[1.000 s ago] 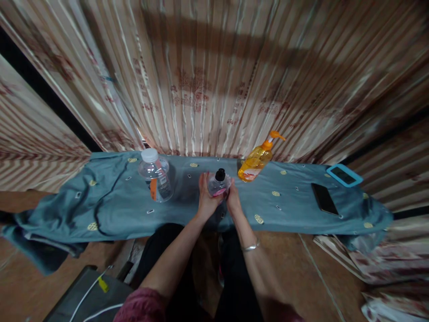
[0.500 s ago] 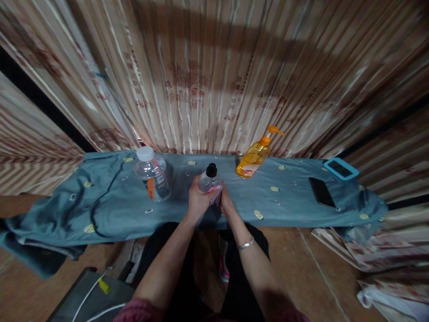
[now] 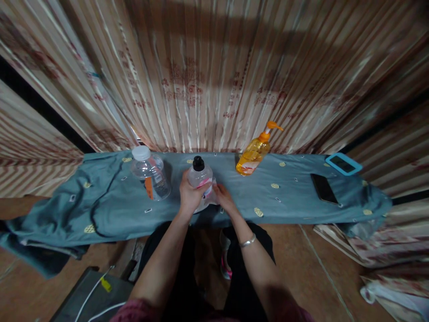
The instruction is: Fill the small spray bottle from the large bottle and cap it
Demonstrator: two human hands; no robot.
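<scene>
My left hand (image 3: 191, 195) is wrapped round a clear bottle (image 3: 198, 177) with a black cap and a pink-and-white label. The bottle is roughly upright, low over the near middle of the cloth-covered table. On its right side, my right hand (image 3: 224, 197) has its fingers closed on a thin pale sheet (image 3: 210, 199) against the bottle. Whether that sheet is a wipe or loose film I cannot tell. A pump bottle (image 3: 252, 157) of orange liquid stands behind and to the right. To the left is a large clear plastic bottle (image 3: 154, 181) with a white cap and orange label.
A dark phone (image 3: 323, 188) and a blue-framed device (image 3: 343, 164) lie at the right end of the table's blue-green cloth (image 3: 288, 208). Curtains (image 3: 208, 89) hang behind and at both sides. A dark stool with white cables (image 3: 90, 290) stands at lower left.
Both hands and the black-capped bottle have shifted a little to the left. My right hand has drawn slightly away from the bottle's side, and more of the pale sheet shows between them.
</scene>
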